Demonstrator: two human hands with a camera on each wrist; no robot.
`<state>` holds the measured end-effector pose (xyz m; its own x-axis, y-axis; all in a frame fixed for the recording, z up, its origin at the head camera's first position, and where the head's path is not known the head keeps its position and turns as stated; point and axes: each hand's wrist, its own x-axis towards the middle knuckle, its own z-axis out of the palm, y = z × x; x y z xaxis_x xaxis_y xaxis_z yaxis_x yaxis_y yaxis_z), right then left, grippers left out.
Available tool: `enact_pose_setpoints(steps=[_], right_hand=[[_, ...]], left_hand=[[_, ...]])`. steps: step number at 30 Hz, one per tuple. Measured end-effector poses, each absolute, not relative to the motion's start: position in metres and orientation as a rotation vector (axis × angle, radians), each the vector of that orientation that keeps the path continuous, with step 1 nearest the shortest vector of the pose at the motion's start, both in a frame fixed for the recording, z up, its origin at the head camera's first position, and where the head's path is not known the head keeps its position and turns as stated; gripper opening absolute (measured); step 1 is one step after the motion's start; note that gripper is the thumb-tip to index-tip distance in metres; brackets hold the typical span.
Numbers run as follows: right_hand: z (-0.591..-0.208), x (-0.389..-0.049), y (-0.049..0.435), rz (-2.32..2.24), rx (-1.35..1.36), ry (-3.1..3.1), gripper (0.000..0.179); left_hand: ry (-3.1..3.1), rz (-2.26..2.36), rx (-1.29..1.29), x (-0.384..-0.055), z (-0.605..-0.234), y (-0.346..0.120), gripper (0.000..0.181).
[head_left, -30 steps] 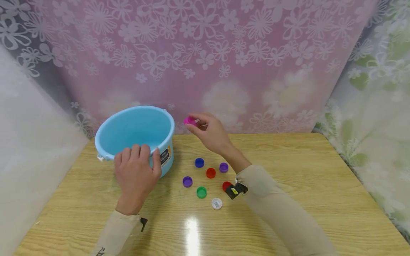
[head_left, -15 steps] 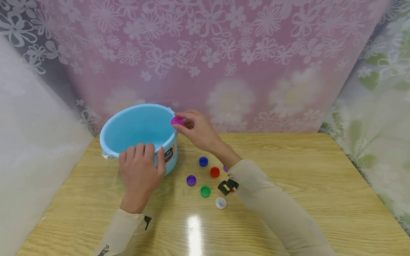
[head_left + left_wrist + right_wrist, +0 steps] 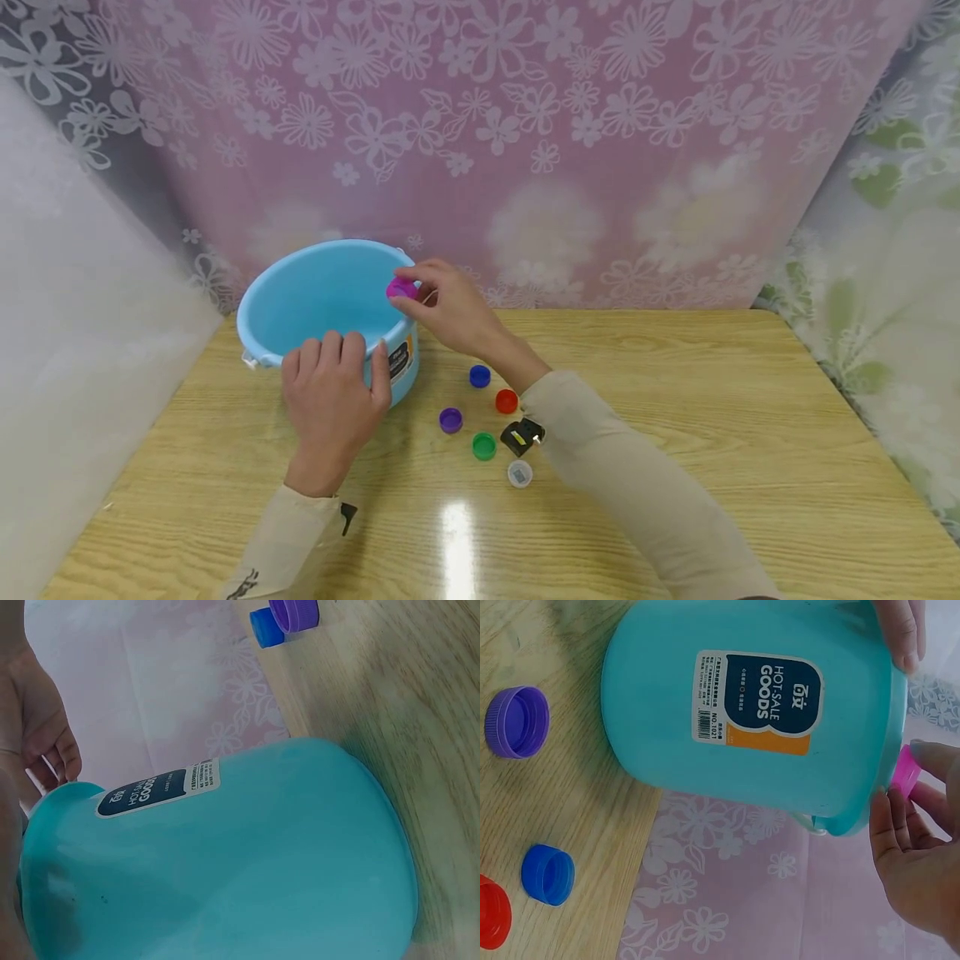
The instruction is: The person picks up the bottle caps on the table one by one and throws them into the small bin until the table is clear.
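Observation:
A light blue bucket [image 3: 330, 292] stands at the left of the table, its label [image 3: 757, 701] facing the right wrist camera. My left hand [image 3: 333, 400] grips the near rim, fingers over the edge and thumb along the outside. Between thumb and fingers my right hand [image 3: 457, 312] pinches a pink bottle cap [image 3: 401, 288], held at the bucket's right rim and overlapping the opening in the head view. The right wrist view also shows the pink cap [image 3: 906, 771] right by the rim. In the left wrist view the bucket's side [image 3: 225, 862] fills most of the picture.
On the wooden table [image 3: 675, 358], right of the bucket, lie a blue cap [image 3: 480, 377], a red cap [image 3: 507, 402], a purple cap [image 3: 451, 420], a green cap [image 3: 483, 447] and a white cap [image 3: 520, 474]. A floral curtain [image 3: 525, 167] hangs behind.
My right hand has carried the pink cap leftward, from beside the bucket to its rim. The left hand keeps its grip; the view has shifted slightly.

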<state>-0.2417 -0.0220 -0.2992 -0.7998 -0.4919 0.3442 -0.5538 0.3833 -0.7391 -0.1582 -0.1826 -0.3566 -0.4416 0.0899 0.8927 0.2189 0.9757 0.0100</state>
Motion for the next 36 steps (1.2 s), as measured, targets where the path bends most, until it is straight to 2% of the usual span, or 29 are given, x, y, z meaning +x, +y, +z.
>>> enact_pose_setpoints(steps=[25,36], right_hand=[[-0.303,-0.24,-0.027,1.257,0.975,-2.587,0.044],[-0.305,-0.244,-0.001,1.31,1.008,-2.593,0.045]], left_hand=[[-2.011,-0.15,-0.223,-0.156,-0.357,-0.182,0.034],[-2.01,-0.167,-0.237,-0.158,-0.358,-0.182,0.034]])
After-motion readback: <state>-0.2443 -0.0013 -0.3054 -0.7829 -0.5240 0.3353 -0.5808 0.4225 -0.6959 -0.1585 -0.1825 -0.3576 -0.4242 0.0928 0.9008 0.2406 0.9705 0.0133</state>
